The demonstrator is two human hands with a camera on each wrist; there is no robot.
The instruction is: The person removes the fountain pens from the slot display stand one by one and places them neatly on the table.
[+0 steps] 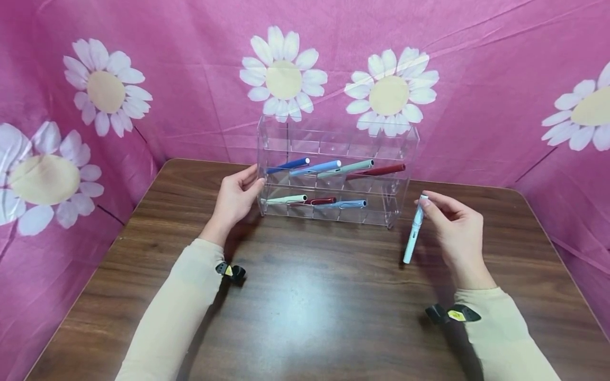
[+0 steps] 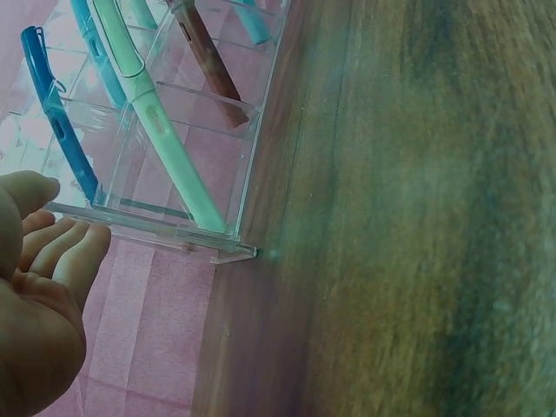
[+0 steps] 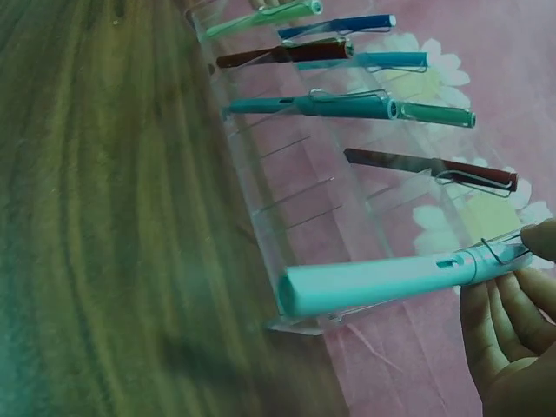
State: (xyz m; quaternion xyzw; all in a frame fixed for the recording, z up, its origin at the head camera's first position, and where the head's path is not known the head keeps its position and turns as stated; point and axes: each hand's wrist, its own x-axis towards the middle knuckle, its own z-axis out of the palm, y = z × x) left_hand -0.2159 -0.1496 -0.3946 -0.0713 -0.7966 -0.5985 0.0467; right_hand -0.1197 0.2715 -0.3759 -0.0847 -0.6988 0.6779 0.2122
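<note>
A clear acrylic pen rack (image 1: 329,216) stands upright on the table, with pens lying in two of its tiers. My left hand (image 1: 235,196) holds the rack's left side wall, thumb (image 2: 30,189) and fingers on either side of its edge. To the right of the rack, my right hand (image 1: 455,227) pinches a pale turquoise fountain pen (image 1: 413,233) by its clipped cap end. That pen tilts downward, its other end toward the table. In the lower tier lie a light green pen (image 1: 288,200), a dark red pen (image 1: 321,201) and a blue pen (image 1: 350,204).
The middle tier carries a dark blue pen (image 1: 289,165), a light blue pen (image 1: 316,168), a grey-green pen (image 1: 350,168) and a red pen (image 1: 378,171). A pink daisy-print cloth (image 1: 205,79) hangs behind and beside the wooden table (image 1: 295,328).
</note>
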